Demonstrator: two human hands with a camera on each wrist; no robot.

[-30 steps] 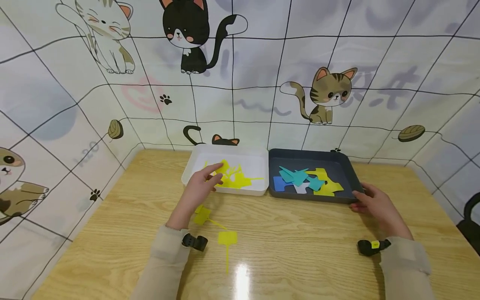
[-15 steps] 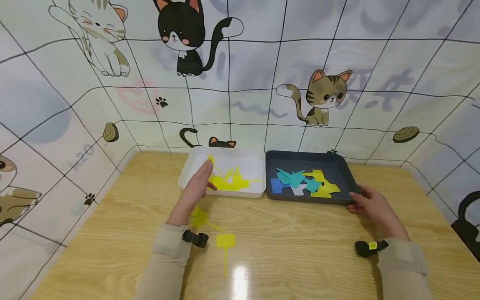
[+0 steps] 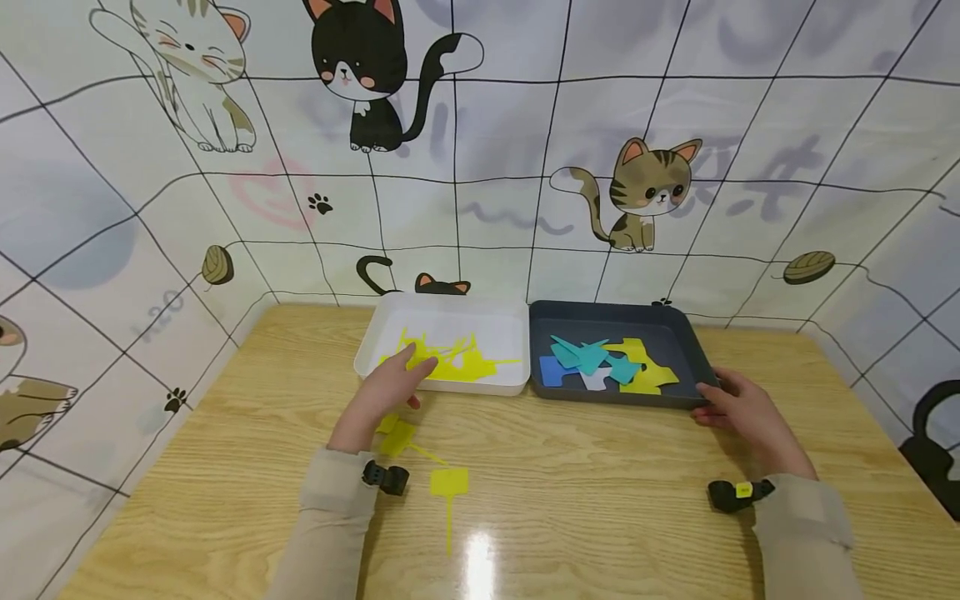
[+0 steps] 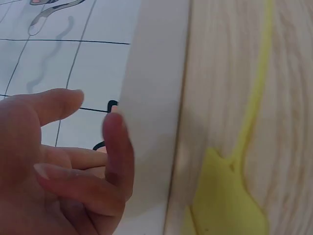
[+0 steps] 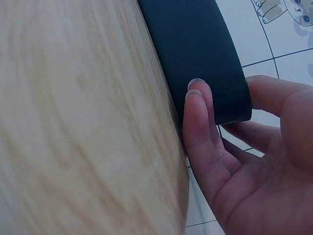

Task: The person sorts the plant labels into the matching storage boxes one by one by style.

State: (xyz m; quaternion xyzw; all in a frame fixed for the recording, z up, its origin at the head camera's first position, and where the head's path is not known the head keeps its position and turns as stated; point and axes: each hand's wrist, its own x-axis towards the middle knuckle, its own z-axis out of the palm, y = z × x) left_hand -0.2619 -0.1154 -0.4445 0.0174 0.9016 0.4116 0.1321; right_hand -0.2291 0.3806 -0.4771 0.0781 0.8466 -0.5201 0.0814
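My left hand (image 3: pixel 390 385) hovers at the near left edge of the white tray (image 3: pixel 480 306). In the left wrist view its fingers are loosely bent and hold nothing. Inside that tray lies a pile of yellow plant labels (image 3: pixel 465 364). My right hand (image 3: pixel 742 404) grips the near right corner of the dark grey tray (image 3: pixel 600 312), thumb at the rim and fingers against the outer wall. This tray holds teal pieces (image 3: pixel 591 357), yellow pieces (image 3: pixel 654 377), a blue piece (image 3: pixel 557 372) and a pale piece (image 3: pixel 597 379).
The two trays stand side by side at the back of the wooden table (image 3: pixel 570 500), before a cat-patterned cloth (image 3: pixel 510 125). A T-shaped yellow label (image 3: pixel 449 482) lies in front, with more yellow labels (image 3: pixel 397 437) near my left wrist. Something black (image 3: pixel 933 450) stands at the far right.
My left hand has drawn back from the white tray's left side toward its near edge. A yellow label raised at its fingertips has come down onto the pile. My right hand stays put.
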